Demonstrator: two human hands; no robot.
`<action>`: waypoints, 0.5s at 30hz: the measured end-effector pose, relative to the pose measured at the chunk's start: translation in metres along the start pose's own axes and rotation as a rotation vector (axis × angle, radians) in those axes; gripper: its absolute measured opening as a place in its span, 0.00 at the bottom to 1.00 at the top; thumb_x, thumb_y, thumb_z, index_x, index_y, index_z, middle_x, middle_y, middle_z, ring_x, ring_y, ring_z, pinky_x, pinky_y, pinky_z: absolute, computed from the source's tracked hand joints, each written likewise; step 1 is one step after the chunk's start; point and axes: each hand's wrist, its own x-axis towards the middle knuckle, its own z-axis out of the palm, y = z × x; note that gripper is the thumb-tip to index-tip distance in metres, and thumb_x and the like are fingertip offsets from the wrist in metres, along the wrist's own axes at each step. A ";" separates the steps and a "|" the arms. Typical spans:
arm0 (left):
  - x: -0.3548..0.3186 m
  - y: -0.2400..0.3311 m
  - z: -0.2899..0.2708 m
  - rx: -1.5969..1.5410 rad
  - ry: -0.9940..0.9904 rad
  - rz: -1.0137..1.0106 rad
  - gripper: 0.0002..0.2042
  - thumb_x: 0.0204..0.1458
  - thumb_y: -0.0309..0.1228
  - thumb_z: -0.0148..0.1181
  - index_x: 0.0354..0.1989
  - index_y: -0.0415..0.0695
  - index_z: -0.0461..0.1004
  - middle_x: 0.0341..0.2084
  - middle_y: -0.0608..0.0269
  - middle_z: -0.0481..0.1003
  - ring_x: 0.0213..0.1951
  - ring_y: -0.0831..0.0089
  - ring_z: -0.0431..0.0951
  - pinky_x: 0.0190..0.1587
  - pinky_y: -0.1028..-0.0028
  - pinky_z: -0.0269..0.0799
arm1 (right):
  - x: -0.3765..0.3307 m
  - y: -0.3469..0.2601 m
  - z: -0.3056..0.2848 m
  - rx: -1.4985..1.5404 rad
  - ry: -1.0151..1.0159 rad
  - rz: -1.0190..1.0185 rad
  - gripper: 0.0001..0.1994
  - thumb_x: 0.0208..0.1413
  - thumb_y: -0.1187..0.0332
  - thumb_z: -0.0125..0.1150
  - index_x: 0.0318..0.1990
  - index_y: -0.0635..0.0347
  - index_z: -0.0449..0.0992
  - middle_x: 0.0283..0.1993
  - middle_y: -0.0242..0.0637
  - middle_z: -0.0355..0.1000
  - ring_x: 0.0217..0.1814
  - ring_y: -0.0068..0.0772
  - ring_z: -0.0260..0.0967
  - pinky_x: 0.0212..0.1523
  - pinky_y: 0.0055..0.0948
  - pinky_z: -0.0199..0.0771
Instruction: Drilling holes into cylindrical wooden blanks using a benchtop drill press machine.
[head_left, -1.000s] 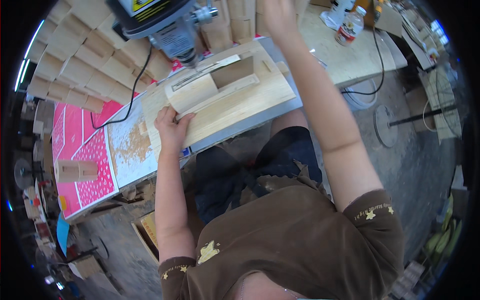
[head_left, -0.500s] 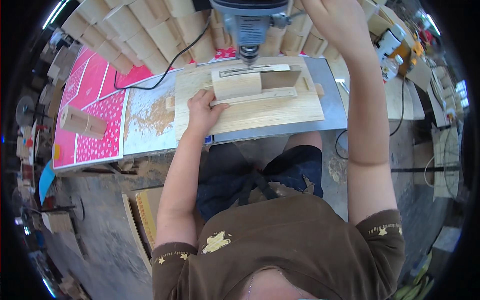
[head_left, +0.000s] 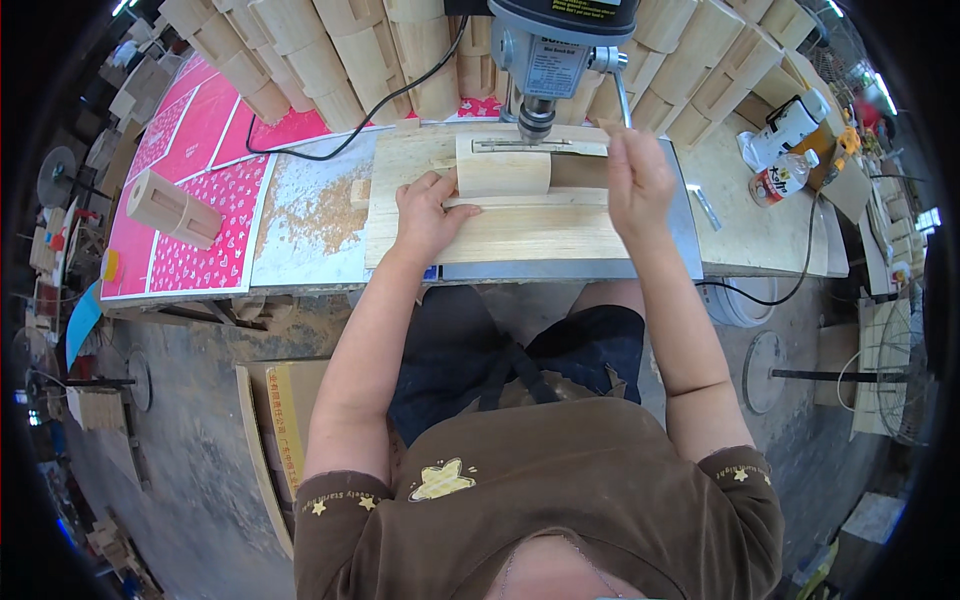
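A pale wooden block with a rounded side and a slot lies in a wooden jig board on the bench. My left hand grips the block's left end with bent fingers, its thumb along the jig's front rail. Above the block hangs a small bench drill press, its chuck over the slot; whether a bit touches the wood cannot be made out. My right hand is closed around the lower end of the drill press's metal feed lever, in front of the jig's right part.
Stacks of slotted wooden cylinders line the back. Another wooden cylinder lies on the pink patterned sheet at left, near sawdust. A black cable crosses the bench. At right stands a plastic bottle.
My right hand has come down from high at the right to beside the jig, with the feed lever in it. My left hand stays at the block's left end. The view has shifted slightly.
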 end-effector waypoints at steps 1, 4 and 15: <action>-0.001 -0.001 -0.001 -0.006 -0.010 -0.015 0.17 0.34 0.35 0.70 0.35 0.47 0.77 0.23 0.66 0.70 0.32 0.65 0.71 0.41 0.66 0.58 | 0.013 -0.004 -0.009 -0.005 0.011 -0.031 0.04 0.55 0.73 0.54 0.34 0.62 0.75 0.22 0.38 0.65 0.24 0.30 0.63 0.26 0.27 0.62; 0.000 0.006 0.003 0.001 -0.015 -0.018 0.17 0.34 0.36 0.70 0.35 0.47 0.77 0.24 0.67 0.71 0.33 0.65 0.71 0.42 0.66 0.57 | 0.087 -0.027 -0.028 -0.092 0.044 -0.029 0.10 0.55 0.65 0.54 0.26 0.59 0.73 0.16 0.42 0.65 0.17 0.41 0.64 0.21 0.34 0.63; 0.013 0.030 0.030 0.050 -0.071 -0.016 0.27 0.34 0.38 0.70 0.48 0.47 0.75 0.27 0.66 0.73 0.36 0.68 0.71 0.44 0.64 0.53 | 0.166 -0.010 -0.035 -0.225 -0.251 0.196 0.18 0.55 0.59 0.46 0.29 0.66 0.74 0.27 0.56 0.71 0.36 0.55 0.71 0.37 0.43 0.69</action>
